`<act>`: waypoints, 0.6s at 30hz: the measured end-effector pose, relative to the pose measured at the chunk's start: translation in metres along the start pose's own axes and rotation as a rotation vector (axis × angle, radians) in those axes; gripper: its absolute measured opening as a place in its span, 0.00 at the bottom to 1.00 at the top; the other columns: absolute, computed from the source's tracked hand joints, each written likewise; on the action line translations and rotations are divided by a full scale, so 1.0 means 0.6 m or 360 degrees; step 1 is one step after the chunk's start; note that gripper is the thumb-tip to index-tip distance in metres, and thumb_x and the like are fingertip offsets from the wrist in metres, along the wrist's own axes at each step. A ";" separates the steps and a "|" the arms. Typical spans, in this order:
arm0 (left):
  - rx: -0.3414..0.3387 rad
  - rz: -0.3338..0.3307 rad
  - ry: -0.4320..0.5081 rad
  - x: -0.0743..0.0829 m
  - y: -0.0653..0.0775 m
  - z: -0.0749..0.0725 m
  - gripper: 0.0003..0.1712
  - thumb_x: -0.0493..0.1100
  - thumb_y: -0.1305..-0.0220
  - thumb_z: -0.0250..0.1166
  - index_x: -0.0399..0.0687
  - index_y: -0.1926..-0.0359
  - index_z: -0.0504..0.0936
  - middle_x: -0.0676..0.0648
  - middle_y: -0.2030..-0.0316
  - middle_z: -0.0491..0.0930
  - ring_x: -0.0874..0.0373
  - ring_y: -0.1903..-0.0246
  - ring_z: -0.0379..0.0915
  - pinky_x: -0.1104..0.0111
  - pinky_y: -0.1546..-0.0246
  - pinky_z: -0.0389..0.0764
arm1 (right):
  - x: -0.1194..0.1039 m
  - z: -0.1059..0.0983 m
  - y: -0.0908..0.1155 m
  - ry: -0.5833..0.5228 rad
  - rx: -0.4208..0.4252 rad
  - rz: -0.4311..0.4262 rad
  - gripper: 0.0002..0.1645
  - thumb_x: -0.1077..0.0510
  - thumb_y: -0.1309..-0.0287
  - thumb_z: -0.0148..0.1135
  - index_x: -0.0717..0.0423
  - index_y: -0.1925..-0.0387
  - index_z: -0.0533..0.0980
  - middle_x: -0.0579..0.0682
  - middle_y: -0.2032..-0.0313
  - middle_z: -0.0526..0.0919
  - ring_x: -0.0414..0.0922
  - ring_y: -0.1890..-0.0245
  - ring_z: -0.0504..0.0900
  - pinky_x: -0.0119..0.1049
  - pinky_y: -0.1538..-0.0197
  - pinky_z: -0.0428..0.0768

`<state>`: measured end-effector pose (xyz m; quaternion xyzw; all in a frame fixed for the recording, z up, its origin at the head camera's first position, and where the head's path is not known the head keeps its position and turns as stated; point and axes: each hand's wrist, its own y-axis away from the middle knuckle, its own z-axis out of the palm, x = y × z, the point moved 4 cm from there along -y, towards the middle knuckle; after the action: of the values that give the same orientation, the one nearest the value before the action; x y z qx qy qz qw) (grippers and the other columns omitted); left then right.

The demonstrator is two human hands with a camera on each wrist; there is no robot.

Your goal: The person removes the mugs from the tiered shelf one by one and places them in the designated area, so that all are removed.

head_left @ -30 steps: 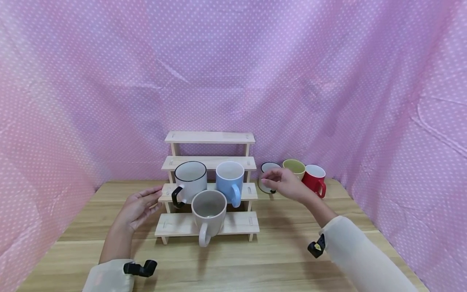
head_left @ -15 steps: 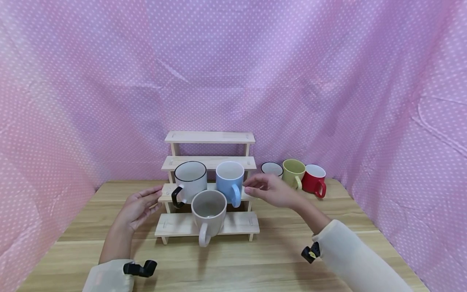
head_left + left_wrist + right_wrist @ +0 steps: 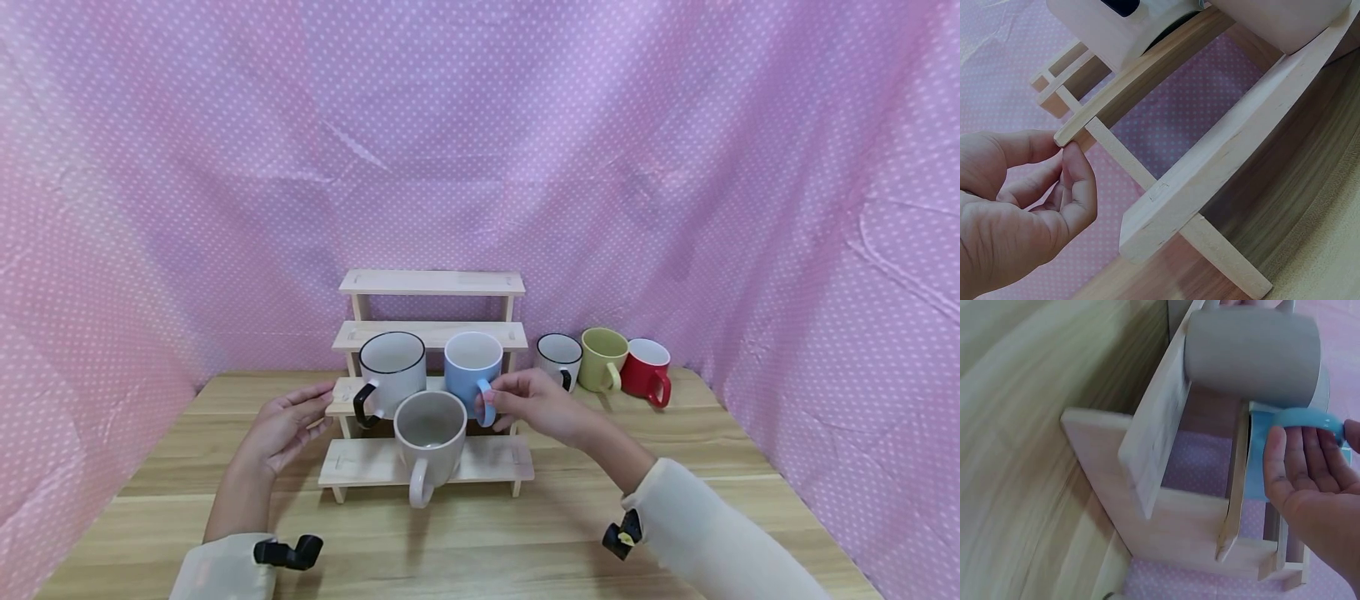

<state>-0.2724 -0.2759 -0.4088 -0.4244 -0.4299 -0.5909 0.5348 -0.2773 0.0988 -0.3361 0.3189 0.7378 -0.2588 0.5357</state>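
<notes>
A stepped wooden shelf rack (image 3: 431, 283) stands on the table with three mugs on its lower steps. My left hand (image 3: 288, 429) pinches the left end of the second board (image 3: 1107, 106) from the bottom between thumb and finger. On that same board, at the right, sits a light blue mug (image 3: 460, 383). My right hand (image 3: 543, 407) holds this mug by its handle (image 3: 1307, 417), fingers bent behind it and thumb at its end. Left of it is a white mug (image 3: 399, 392) with black rim and handle. A grey-beige mug (image 3: 435, 450) occupies the bottom step, handle forward.
To the right of the rack, near the back of the table (image 3: 480, 550), a smaller black-rimmed white mug (image 3: 551, 367), a yellow-green mug (image 3: 597, 372) and a red mug (image 3: 640, 375) stand in a row. A pink dotted cloth (image 3: 480, 150) hangs behind.
My right hand has come left from in front of the small white mug to the blue mug's handle and taken hold of it. My left hand and the mugs have stayed in place.
</notes>
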 end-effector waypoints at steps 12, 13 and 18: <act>-0.0003 -0.0015 0.0018 0.002 0.000 0.004 0.12 0.34 0.26 0.62 0.48 0.48 0.86 0.56 0.56 0.85 0.64 0.55 0.81 0.70 0.54 0.82 | 0.001 0.002 0.010 -0.0447 0.0019 0.0075 0.13 0.60 0.22 0.51 0.67 0.59 0.76 0.58 0.59 0.81 0.51 0.55 0.81 0.56 0.45 0.82; -0.0006 -0.0014 0.0021 0.002 0.000 0.004 0.12 0.34 0.26 0.61 0.49 0.48 0.86 0.55 0.56 0.85 0.64 0.55 0.81 0.70 0.54 0.82 | 0.002 -0.001 0.012 -0.0472 0.0049 0.0089 0.13 0.59 0.22 0.51 0.67 0.59 0.76 0.57 0.60 0.81 0.51 0.55 0.81 0.56 0.45 0.82; -0.0020 0.0001 0.0044 0.001 0.001 0.003 0.13 0.32 0.25 0.60 0.51 0.52 0.88 0.55 0.57 0.85 0.64 0.57 0.82 0.70 0.55 0.83 | 0.013 -0.021 0.017 -0.0517 0.0234 0.0119 0.13 0.59 0.22 0.51 0.66 0.59 0.77 0.55 0.62 0.80 0.48 0.59 0.80 0.46 0.51 0.84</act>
<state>-0.2717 -0.2747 -0.4075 -0.4197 -0.4185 -0.5992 0.5382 -0.2794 0.1159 -0.3403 0.3385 0.6083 -0.3402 0.6322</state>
